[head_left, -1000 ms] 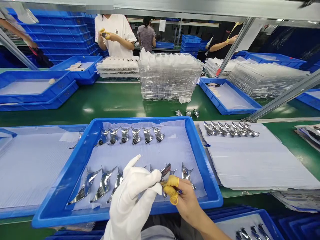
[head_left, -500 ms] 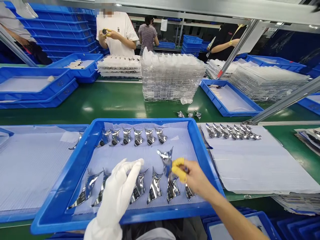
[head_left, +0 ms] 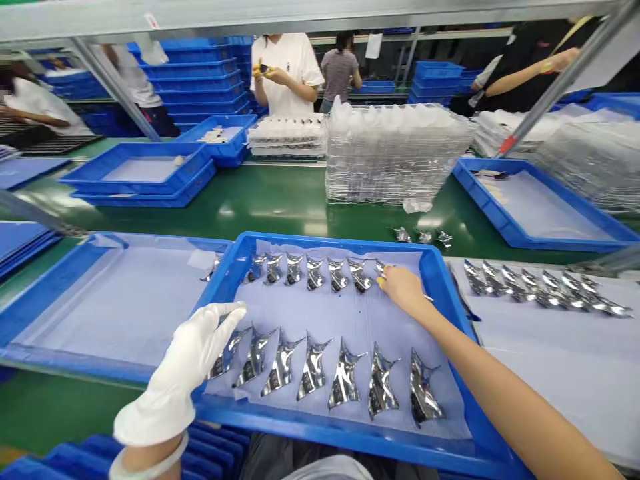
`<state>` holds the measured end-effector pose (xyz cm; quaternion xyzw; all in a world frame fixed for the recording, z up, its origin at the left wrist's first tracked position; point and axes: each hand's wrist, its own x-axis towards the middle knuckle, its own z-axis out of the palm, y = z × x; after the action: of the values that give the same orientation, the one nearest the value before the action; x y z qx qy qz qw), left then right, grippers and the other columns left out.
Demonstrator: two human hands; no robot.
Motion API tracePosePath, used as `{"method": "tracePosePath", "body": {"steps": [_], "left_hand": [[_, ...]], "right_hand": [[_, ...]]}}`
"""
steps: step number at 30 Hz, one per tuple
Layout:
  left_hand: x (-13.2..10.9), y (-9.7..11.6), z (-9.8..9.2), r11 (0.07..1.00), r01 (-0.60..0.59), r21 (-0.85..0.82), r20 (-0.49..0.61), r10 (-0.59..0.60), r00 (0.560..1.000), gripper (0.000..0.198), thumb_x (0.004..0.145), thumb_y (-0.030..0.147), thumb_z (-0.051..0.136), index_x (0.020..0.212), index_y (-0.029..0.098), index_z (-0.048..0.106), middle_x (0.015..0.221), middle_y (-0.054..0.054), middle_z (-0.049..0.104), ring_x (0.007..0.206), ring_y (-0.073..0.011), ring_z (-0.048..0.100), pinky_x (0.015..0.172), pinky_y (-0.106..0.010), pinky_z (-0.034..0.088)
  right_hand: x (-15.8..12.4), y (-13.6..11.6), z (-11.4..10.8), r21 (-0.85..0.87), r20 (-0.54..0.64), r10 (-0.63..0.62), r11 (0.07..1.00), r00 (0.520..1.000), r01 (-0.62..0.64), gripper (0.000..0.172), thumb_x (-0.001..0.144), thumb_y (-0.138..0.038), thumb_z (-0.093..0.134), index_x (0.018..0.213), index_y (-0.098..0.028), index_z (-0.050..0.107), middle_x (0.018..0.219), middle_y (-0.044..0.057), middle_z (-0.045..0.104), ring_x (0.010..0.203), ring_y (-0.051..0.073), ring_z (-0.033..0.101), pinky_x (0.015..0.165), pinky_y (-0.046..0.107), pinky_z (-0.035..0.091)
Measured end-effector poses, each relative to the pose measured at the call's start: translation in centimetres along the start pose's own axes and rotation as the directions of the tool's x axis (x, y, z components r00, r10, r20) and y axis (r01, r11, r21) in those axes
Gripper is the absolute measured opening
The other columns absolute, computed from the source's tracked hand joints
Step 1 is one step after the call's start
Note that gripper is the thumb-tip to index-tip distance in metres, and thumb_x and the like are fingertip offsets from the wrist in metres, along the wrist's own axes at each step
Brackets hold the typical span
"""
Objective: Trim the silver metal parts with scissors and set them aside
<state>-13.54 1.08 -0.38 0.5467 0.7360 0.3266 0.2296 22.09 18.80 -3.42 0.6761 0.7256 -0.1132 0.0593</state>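
Observation:
My bare right hand (head_left: 403,288), with yellow finger covers, reaches to the right end of the far row in the blue tray (head_left: 320,427). Its fingers are closed on a curved shiny chrome part (head_left: 380,268), mostly hidden by the hand. To its left stand several similar chrome parts (head_left: 337,275) in a row. A nearer row of larger-looking chrome parts (head_left: 345,377) lies across the front of the tray liner. My white-gloved left hand (head_left: 193,350) hovers over the tray's left edge, fingers extended and nothing visible in them, partly covering the leftmost near part.
Right of the tray, more chrome parts (head_left: 543,288) lie on white sheets (head_left: 560,373). Three small pieces (head_left: 424,237) sit behind it. Another lined blue tray (head_left: 115,300) is at left. Clear plastic trays (head_left: 390,160) are stacked across the green bench (head_left: 280,193); co-workers stand beyond.
My right hand has carried the chrome part from above the near row to the far row's right end. My left hand has moved left, off the near row's middle. The view has shifted leftward.

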Motion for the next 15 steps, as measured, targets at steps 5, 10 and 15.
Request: {"method": "tracePosePath", "body": {"steps": [5, 10, 15], "left_hand": [[2.2, -1.9, 0.3, 0.903, 0.115, 0.413, 0.178, -0.204, 0.963, 0.016, 0.086, 0.037, 0.066, 0.091, 0.024, 0.075, 0.099, -0.01, 0.081, 0.103, -0.03, 0.075, 0.095, -0.039, 0.054], [3.5, -2.2, 2.3, 0.761, 0.131, 0.636, 0.254, -0.366, 0.895, 0.017, 0.092, 0.032, 0.072, 0.092, 0.016, 0.072, 0.095, -0.007, 0.077, 0.095, -0.023, 0.074, 0.093, -0.043, 0.055], [3.3, -1.5, 1.3, 0.733, 0.155, 0.663, 0.16, -0.341, 0.926, 0.008, 0.091, 0.023, 0.068, 0.088, 0.017, 0.072, 0.098, -0.011, 0.078, 0.1, -0.0267, 0.074, 0.096, -0.043, 0.054]], "right_hand": [[-3.5, 1.1, -1.0, -0.012, 0.02, -0.085, 0.996, 0.996, 0.085, 0.024, 0.104, -0.025, 0.052, 0.113, -0.013, 0.071, 0.093, 0.017, 0.08, 0.091, 0.034, 0.076, 0.063, 0.032, 0.039], [-7.8, 2.2, -0.3, 0.067, 0.056, -0.146, 0.988, 0.988, 0.142, 0.02, 0.1, -0.02, 0.052, 0.1, -0.018, 0.071, 0.081, 0.01, 0.079, 0.076, 0.028, 0.073, 0.058, 0.03, 0.031], [-11.6, 2.7, 1.3, 0.405, 0.061, -0.23, 0.895, 0.971, 0.187, 0.021, 0.094, -0.023, 0.048, 0.078, -0.022, 0.062, 0.059, 0.001, 0.061, 0.052, 0.02, 0.051, 0.055, 0.03, 0.025]]}}
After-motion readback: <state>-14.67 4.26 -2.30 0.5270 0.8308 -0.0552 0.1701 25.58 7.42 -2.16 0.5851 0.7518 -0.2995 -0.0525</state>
